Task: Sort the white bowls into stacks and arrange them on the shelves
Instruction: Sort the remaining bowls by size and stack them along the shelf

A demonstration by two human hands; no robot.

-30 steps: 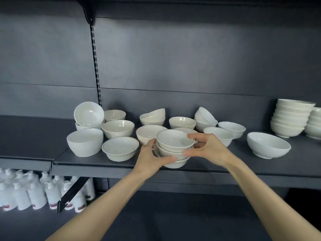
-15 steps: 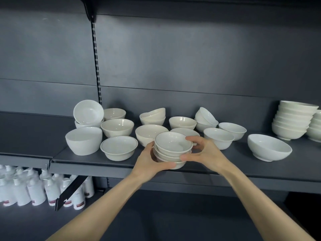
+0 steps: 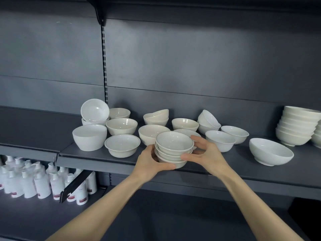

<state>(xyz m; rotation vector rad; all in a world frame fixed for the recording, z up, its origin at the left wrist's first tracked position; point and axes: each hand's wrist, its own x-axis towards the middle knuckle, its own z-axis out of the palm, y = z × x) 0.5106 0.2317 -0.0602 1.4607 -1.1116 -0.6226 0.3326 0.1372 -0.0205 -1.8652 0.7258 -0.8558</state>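
Head view: the left hand (image 3: 149, 162) and right hand (image 3: 206, 153) clasp a stack of three rimmed bowls (image 3: 173, 146) from both sides. The left thumb has slid lower, so the stack is perhaps leaving the shelf (image 3: 243, 164). A tall bowl stack (image 3: 297, 126) stands far right of the grip.

Dark grey shelving (image 3: 243, 178), matching back panels (image 3: 191, 58), one slotted upright (image 3: 104, 66).

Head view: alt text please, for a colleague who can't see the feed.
The left hand and right hand grip a stack of three white bowls at the front of a dark shelf. Loose white bowls crowd the shelf behind it, a tall stack stands at far right, and white bottles sit on the lower shelf at left.
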